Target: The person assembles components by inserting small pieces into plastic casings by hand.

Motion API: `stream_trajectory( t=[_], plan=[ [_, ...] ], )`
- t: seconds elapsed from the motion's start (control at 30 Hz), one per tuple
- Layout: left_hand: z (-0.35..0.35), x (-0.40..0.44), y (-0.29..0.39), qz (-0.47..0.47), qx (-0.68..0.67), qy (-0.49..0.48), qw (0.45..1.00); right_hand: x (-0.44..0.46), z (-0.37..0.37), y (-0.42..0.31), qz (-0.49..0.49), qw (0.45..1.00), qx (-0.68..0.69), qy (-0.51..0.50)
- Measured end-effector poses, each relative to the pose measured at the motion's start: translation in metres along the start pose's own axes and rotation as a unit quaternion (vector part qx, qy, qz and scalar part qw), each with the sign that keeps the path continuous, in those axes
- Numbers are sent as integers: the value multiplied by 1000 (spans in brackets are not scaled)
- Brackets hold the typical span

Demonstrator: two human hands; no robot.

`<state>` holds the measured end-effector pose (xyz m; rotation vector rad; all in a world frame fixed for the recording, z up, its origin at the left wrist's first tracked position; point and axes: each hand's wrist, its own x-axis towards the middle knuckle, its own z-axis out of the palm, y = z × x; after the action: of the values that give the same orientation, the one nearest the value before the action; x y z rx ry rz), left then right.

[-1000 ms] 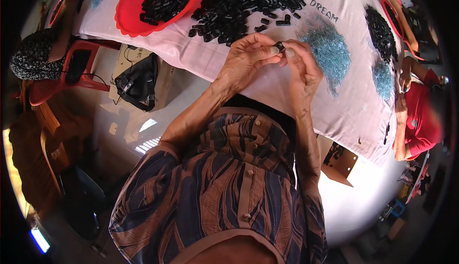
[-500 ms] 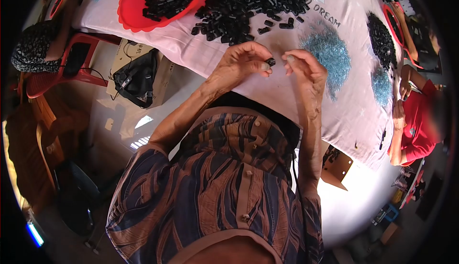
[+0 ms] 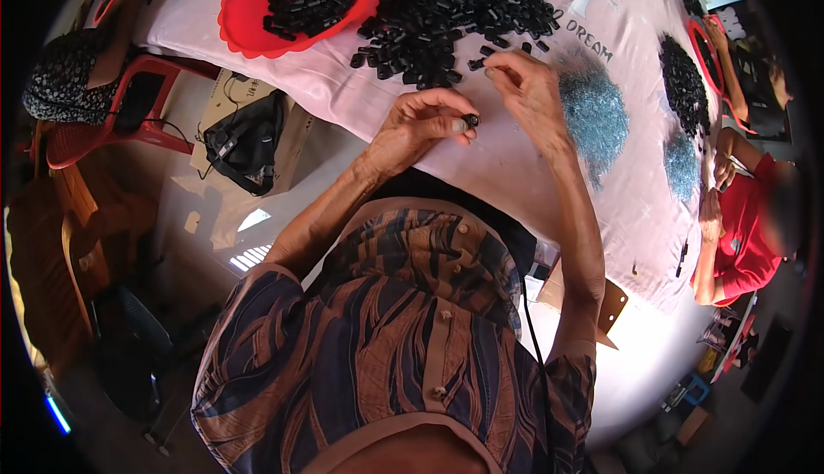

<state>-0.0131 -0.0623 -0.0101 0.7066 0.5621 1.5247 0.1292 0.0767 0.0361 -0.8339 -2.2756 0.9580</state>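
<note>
Between the thumb and fingers of my left hand (image 3: 422, 130) is a small black piece (image 3: 470, 120), held above the near edge of the pink cloth (image 3: 506, 173). My right hand (image 3: 525, 88) reaches farther out, its thumb and index finger close together beside a few loose black pieces (image 3: 477, 64); whether they grip one is too small to tell. Beyond my hands lies a large heap of black pieces (image 3: 455, 10). To the right of my right hand is a pile of thin bluish, shiny bits (image 3: 594, 109).
A red scalloped tray (image 3: 236, 19) with black pieces stands at the upper left. Another person in a red shirt (image 3: 751, 233) works at the right, near a second black heap (image 3: 682, 83). Someone sits at the far left by a red chair (image 3: 154, 66). A carton (image 3: 292, 143) carries a black bag (image 3: 249, 143).
My right hand has moved away from my left hand, forward to the loose black pieces. My left hand keeps its black piece and has shifted slightly left and nearer to me.
</note>
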Motion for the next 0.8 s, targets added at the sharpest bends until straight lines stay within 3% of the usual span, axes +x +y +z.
stream_trajectory(
  t=[0.17, 0.23, 0.57, 0.67, 0.8],
  plan=[
    [1, -1, -1, -4, -12, -9, 1000, 9, 18, 8, -64, 990, -122, -21],
    [1, -1, 1, -4, -16, -6, 1000, 10, 20, 7, -173, 969, -175, 10],
    [0, -1, -3, 0, -28, -3, 1000, 19, 16, 10, -126, 982, -135, -38],
    [-1, -1, -4, 1, -28, -2, 1000, 21, 17, 7, -115, 975, -181, -49],
    [1, 0, -3, -9, -31, 0, 999, 22, 25, 5, -178, 939, -290, -45]
  ],
)
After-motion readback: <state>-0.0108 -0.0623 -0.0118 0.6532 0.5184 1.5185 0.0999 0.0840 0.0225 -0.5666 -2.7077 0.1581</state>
